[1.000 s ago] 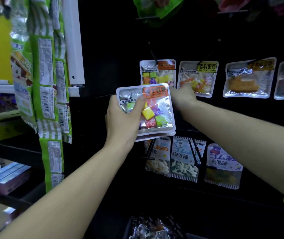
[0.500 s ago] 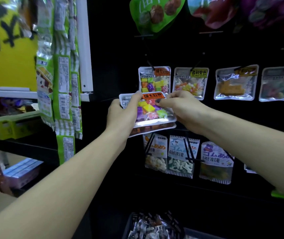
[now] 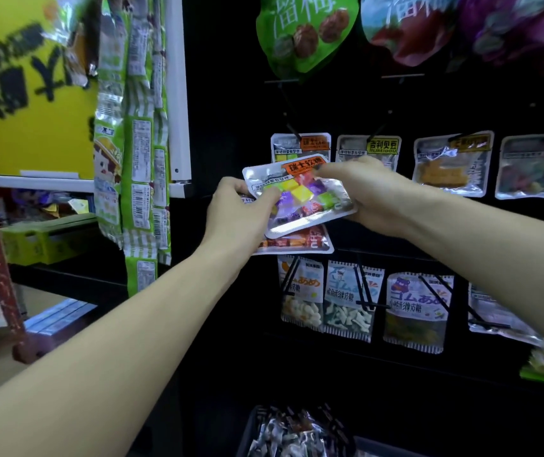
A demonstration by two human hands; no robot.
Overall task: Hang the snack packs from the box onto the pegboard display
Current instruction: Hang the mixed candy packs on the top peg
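Two hands, left hand (image 3: 240, 209) and right hand (image 3: 363, 192), grip top candy pack (image 3: 300, 196); spare pack (image 3: 297, 242) underneath may slip if hole misses peg (image 3: 293, 130).

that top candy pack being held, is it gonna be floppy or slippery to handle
The top candy pack probably flexes somewhat: it is a thin film pouch, though it lies fairly flat between the left hand and right hand. Its glossy, glare-catching surface suggests some slipperiness. The loose candy cubes inside likely shift.
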